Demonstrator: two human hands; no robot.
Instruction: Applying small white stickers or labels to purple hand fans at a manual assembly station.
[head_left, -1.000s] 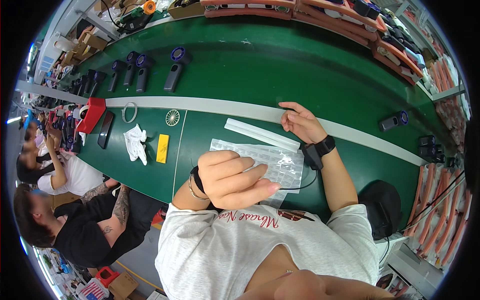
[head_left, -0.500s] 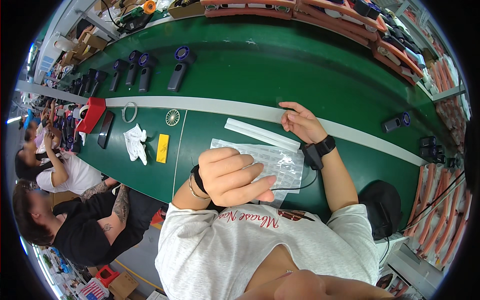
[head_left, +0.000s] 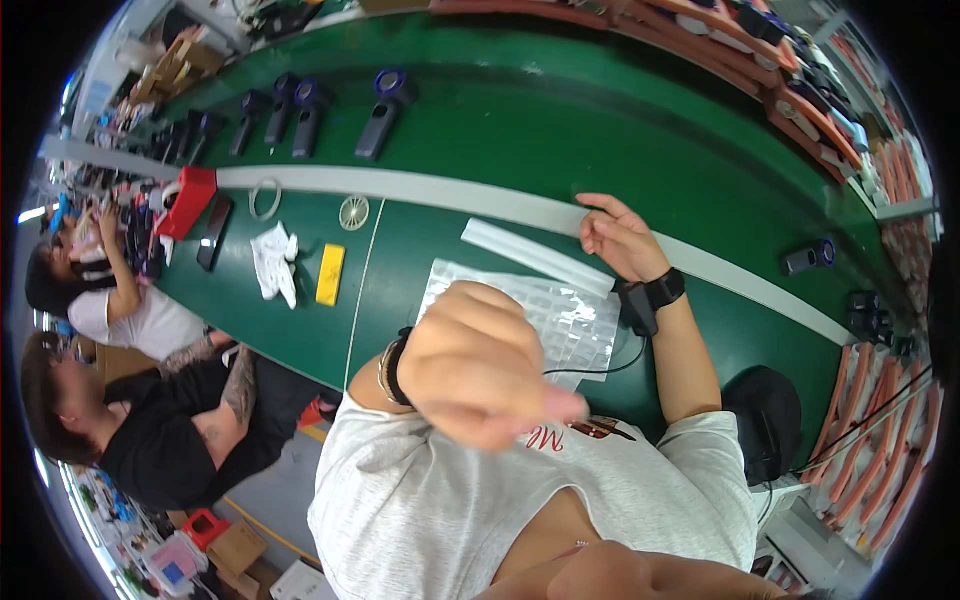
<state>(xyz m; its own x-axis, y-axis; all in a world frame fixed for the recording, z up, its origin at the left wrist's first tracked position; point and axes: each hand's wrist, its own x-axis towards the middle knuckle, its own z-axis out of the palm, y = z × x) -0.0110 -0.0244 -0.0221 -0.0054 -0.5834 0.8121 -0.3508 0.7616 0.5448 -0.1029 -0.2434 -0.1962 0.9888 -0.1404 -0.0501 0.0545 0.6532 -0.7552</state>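
My left hand is raised near my chest, closed in a fist and a little blurred. Its inner side faces away, so anything inside the fingers is hidden. A black band and a bracelet circle that wrist. Beneath the hand lie plastic sheets with a printed pattern, shiny and partly covered. My right hand rests at the pale divider strip, loosely open with nothing visible in it. Its wrist carries a black strapped device, from which a thin black cable runs toward the left hand. Just beside that hand lies a white folded strip.
Several handheld fans lie beyond the divider; another fan lies far right. Left of me are a yellow block, a white glove, a round grille, a phone and a red tape dispenser. Co-workers sit at left.
My left hand has come closer to the camera and lower, its fist turned with the thumb toward the right. The right hand keeps its pose. The whole view has shifted slightly.
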